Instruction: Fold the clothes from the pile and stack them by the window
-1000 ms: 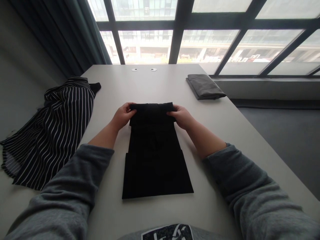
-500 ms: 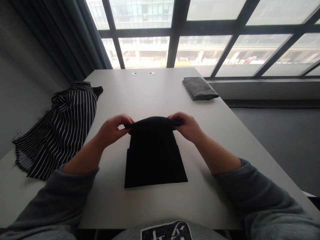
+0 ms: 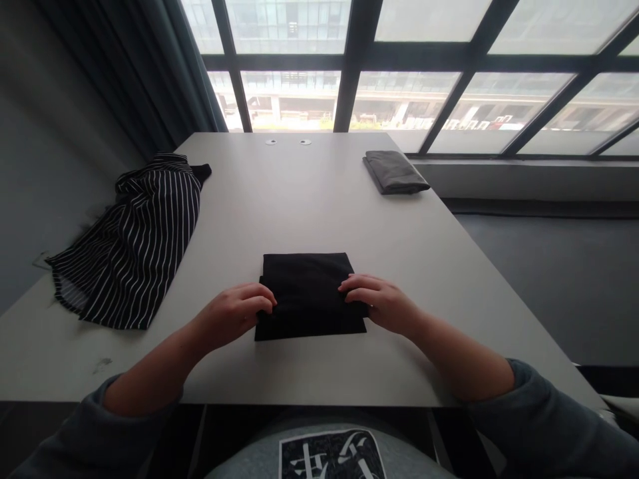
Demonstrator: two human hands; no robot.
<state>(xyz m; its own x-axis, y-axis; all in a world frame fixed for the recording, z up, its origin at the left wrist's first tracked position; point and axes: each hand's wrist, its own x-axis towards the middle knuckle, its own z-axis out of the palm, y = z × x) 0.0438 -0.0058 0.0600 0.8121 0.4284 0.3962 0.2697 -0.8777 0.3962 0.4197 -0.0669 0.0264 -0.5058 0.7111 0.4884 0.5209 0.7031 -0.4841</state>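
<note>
A black garment [image 3: 307,293], folded into a rough rectangle, lies flat on the white table in front of me. Its exact kind does not show. My left hand [image 3: 238,311] is at its left edge, fingers curled over the cloth and closed on it. On the opposite edge, my right hand [image 3: 382,301] has its fingers bent over the upper layer, with the thumb low at the side. Both hands are over the near half of the cloth. The thumb of my left hand is mostly hidden.
A black-and-white striped garment [image 3: 144,239] lies loosely along the left side of the white table [image 3: 299,199]. Toward the far right edge sits a folded grey cloth [image 3: 395,173]. Two small round fittings are set near the far edge, before large windows.
Both hands have come nearer to me, bringing the garment's raised far end down over its near part. The black shape is now shorter and flat.
</note>
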